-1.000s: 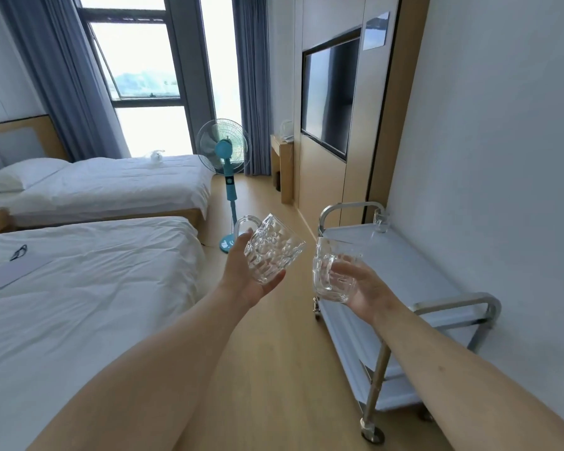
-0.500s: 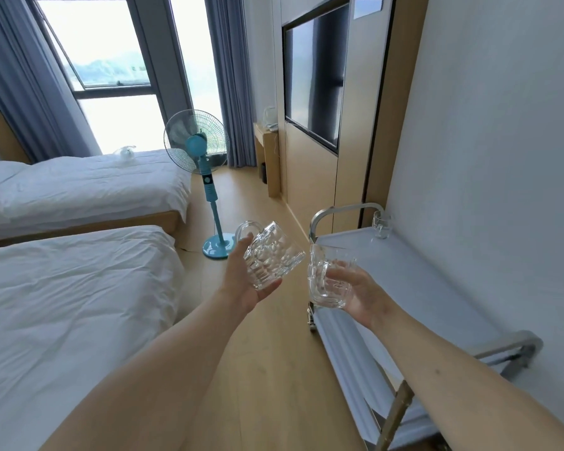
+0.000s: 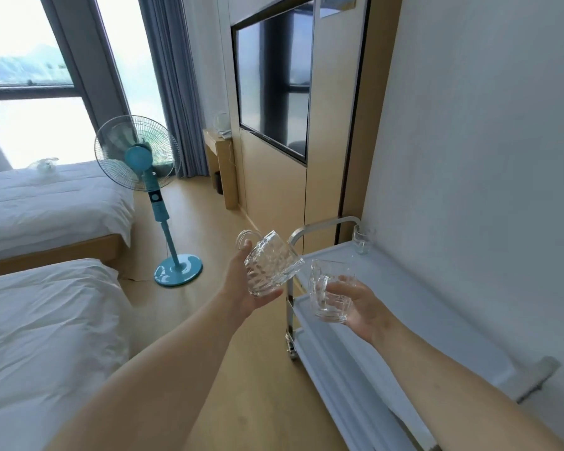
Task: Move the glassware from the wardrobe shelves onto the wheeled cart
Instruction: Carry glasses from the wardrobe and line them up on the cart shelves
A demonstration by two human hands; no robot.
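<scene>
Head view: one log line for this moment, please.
left hand: holds tilted mug | right hand: holds mug above cart | on cart: one glass

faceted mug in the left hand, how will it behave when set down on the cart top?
The faceted mug is clear rigid glass, so probably fragile; ease it down. It is tilted in the left hand, so level it first or it may tip. The cart top looks smooth, so it could slide if nudged.
</scene>
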